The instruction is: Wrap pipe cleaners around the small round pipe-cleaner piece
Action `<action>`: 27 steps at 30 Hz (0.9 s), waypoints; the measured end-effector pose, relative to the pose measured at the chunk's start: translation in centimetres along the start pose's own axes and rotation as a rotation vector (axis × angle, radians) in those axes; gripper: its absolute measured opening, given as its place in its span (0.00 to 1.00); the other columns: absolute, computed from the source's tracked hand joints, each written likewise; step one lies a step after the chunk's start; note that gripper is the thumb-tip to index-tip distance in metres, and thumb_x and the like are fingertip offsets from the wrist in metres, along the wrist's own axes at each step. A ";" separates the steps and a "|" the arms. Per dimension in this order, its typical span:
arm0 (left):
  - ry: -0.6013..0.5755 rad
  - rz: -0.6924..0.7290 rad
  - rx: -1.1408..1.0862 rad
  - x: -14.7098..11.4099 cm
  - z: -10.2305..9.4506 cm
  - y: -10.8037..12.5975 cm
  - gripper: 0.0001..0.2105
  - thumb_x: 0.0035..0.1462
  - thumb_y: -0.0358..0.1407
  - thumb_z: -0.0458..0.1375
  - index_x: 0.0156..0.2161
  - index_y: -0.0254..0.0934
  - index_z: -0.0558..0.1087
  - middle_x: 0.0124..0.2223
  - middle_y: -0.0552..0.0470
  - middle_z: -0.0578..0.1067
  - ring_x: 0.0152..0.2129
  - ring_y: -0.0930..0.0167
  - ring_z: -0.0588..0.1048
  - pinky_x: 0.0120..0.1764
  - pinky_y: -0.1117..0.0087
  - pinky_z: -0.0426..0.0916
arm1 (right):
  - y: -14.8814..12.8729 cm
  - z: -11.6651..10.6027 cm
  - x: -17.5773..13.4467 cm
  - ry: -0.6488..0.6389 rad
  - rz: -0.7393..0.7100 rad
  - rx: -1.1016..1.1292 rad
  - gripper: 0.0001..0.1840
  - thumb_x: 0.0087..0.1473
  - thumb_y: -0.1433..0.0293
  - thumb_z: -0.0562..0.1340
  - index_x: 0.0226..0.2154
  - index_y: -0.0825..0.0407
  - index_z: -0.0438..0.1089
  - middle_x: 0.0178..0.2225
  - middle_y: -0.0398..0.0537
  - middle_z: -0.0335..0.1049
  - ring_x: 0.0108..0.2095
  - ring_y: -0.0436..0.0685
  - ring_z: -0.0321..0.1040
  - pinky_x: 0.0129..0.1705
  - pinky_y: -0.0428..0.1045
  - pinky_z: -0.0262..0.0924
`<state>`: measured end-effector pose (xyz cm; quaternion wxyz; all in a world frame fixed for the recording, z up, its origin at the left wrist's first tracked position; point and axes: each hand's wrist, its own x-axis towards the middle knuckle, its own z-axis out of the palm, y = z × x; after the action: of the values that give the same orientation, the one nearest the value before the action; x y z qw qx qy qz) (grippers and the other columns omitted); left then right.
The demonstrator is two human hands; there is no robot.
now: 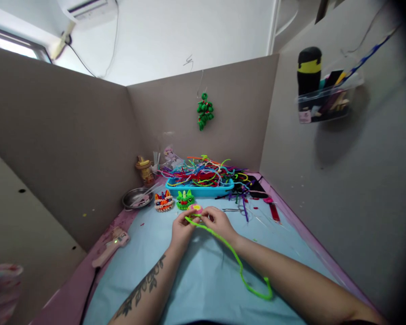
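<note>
Both hands meet at the middle of the table. My left hand (183, 228) is closed, its fingers pinching a bright green pipe cleaner (235, 253). The fingers of my right hand (219, 222) pinch the same pipe cleaner close by. Its long loose end hangs down to the right, over the cloth and past my right wrist, with a curled tip. A small round pink and yellow piece (195, 208) shows just beyond the fingertips; whether it is held or lies behind them I cannot tell. Just past the hands sit a green fuzzy animal head (185, 200) and an orange and white one (164, 201).
A blue tray (199, 191) heaped with coloured pipe cleaners stands at the back. Scissors (235, 210) lie right of the hands. At left are a metal bowl (137, 197), a cup (145, 170) and a glue gun (113, 248) with a cord. Grey partitions (203, 140) enclose the table.
</note>
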<state>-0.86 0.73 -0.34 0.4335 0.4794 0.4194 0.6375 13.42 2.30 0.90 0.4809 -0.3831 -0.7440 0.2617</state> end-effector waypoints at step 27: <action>-0.126 -0.149 -0.372 0.0 -0.3 0.4 0.15 0.46 0.40 0.57 0.36 0.31 0.77 0.38 0.42 0.76 0.35 0.63 0.74 0.39 0.62 0.67 | 0.4 -0.2 0.0 0.059 -0.045 -0.246 0.07 0.54 0.72 0.51 0.30 0.50 0.64 0.31 0.45 0.63 0.33 0.52 0.61 0.35 0.46 0.54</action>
<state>-1.23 0.60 -0.02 0.5856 0.3978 0.3009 0.6390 13.70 2.55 0.63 0.4577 -0.4299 -0.7645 0.1461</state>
